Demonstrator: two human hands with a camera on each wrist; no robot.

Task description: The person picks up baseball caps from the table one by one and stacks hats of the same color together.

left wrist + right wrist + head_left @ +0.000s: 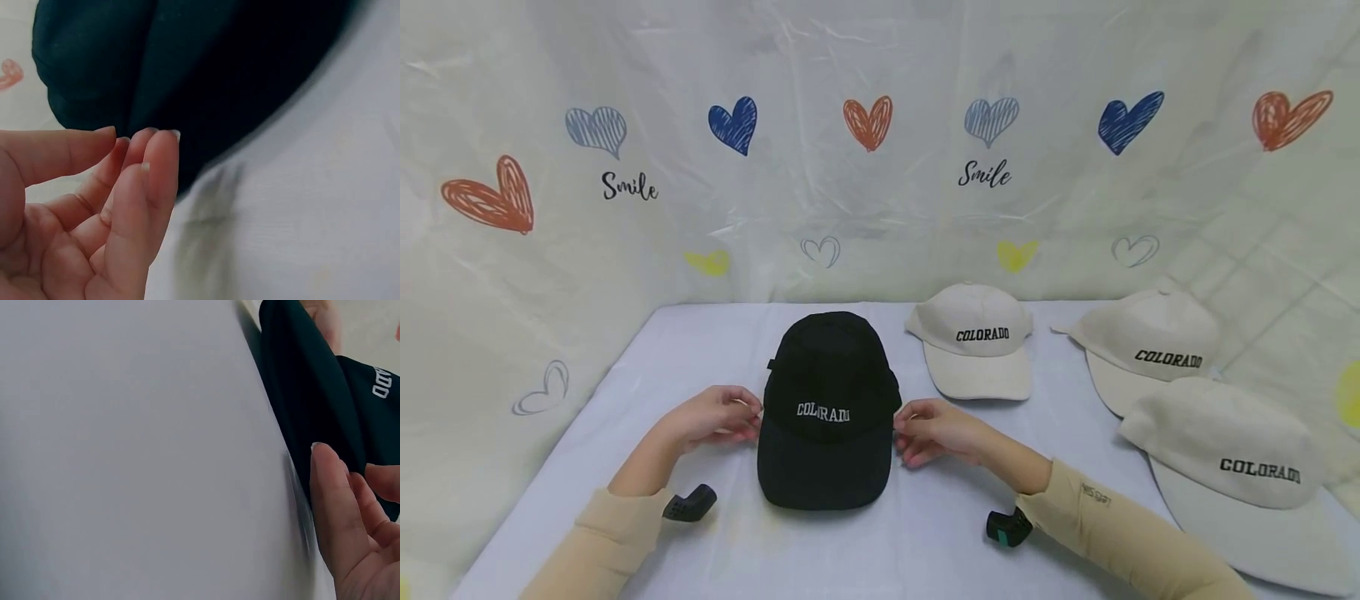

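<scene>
A black baseball cap (823,367) with white COLORADO lettering is left of the middle of the table in the head view, its brim toward me. My left hand (724,415) pinches its left side edge between thumb and bent fingers; the left wrist view shows the fingertips (164,156) at the dark cloth (187,62). On the opposite side, my right hand (936,429) pinches the right edge near the brim. In the right wrist view, the thumb and fingers (334,494) are on either side of the cap's edge (312,394).
Three cream COLORADO caps lie to the right: one at the back (976,337), another (1150,342) farther right, and a third (1232,450) nearer me. A white cloth (760,558) covers the table. Behind stands a pale curtain (917,58) with printed hearts. Black devices (691,504) sit at the wrists.
</scene>
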